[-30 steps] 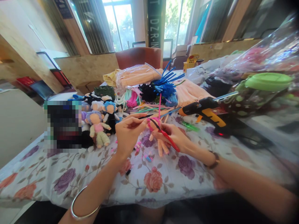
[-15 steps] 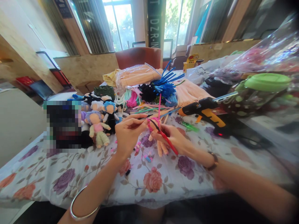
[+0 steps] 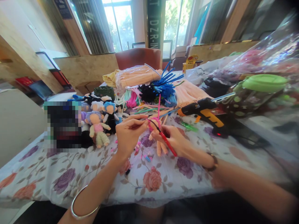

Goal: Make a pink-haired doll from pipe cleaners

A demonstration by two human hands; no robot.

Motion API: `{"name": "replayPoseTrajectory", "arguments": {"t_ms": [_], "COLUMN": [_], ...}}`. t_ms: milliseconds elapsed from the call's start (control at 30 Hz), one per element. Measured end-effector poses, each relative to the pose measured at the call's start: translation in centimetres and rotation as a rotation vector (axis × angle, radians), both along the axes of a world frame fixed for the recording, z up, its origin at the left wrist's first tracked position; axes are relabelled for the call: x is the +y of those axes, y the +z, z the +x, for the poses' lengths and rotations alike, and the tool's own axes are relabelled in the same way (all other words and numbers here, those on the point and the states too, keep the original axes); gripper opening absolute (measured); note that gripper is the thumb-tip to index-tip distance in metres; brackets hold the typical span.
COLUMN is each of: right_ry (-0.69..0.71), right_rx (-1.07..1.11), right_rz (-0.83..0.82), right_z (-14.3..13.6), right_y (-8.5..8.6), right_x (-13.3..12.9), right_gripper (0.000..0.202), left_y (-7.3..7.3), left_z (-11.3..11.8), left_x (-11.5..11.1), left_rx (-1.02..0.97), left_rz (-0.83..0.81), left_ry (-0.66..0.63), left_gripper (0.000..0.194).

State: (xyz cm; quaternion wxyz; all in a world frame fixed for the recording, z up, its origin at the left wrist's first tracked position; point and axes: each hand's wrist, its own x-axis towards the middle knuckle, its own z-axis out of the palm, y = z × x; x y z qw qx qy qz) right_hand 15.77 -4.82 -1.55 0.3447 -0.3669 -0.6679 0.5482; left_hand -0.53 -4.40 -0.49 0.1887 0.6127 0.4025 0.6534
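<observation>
A small doll (image 3: 154,124) made of peach chenille stems, with bright pink strands round its head, is held between my hands above the table. A pink chenille stem (image 3: 159,105) stands upright from its head. My left hand (image 3: 128,132) pinches the left side of the doll's head. My right hand (image 3: 174,138) is closed round a red-handled tool (image 3: 168,143), whose thin dark curved tip crosses the doll's head. The fingers hide how the tool is gripped. The doll's peach legs (image 3: 162,147) hang below.
Finished dolls (image 3: 97,124) cluster at left beside a blurred-out patch. A hot glue gun (image 3: 201,107) stands at right, a red light by its base. Bundles of blue stems (image 3: 167,87) and packed peach stems (image 3: 137,76) lie behind. Pink scraps (image 3: 146,155) dot the floral cloth (image 3: 98,177).
Hands, doll and tool stay almost in place. The dark tip seen beside my left fingers shows less now, and the red handle has shifted slightly.
</observation>
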Motion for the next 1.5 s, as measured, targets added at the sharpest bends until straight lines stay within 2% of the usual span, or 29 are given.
{"name": "replayPoseTrajectory", "arguments": {"t_ms": [200,367,567,1000,1067,1233,1367,1500], "right_ry": [0.032,-0.009,0.013,-0.022,-0.042,-0.208,-0.199,-0.187], "right_rx": [-0.037,0.007,0.035,-0.027,0.022,0.191,0.318,0.411], "right_rz": [0.032,0.039,0.043,0.078,0.078,0.071,0.001,0.001], "right_z": [0.1,0.0,0.1,0.2,0.0,-0.2,-0.2,-0.2], "right_y": [-0.4,-0.5,-0.9,0.1,0.0,-0.3,-0.1,-0.2], "right_x": [0.2,0.0,0.1,-0.1,0.0,0.6,0.9,1.1], "right_gripper": [0.033,0.033,0.033,0.034,0.035,0.037,0.038,0.034], "left_y": [0.0,0.0,-0.1,0.2,0.2,0.2,0.4,0.6], "left_z": [0.0,0.0,0.0,0.1,0.1,0.1,0.2,0.4], "left_x": [0.0,0.0,0.0,0.0,0.0,0.1,-0.1,-0.2], "left_rx": [0.005,0.012,0.014,0.021,0.009,-0.03,-0.026,-0.004], "left_rz": [-0.013,-0.023,-0.028,-0.007,-0.01,-0.017,-0.029,-0.058], "left_ry": [0.003,-0.003,-0.003,-0.013,-0.017,-0.019,-0.032,-0.044], "left_gripper": [0.005,0.004,0.004,0.003,0.004,0.004,0.003,0.002]}}
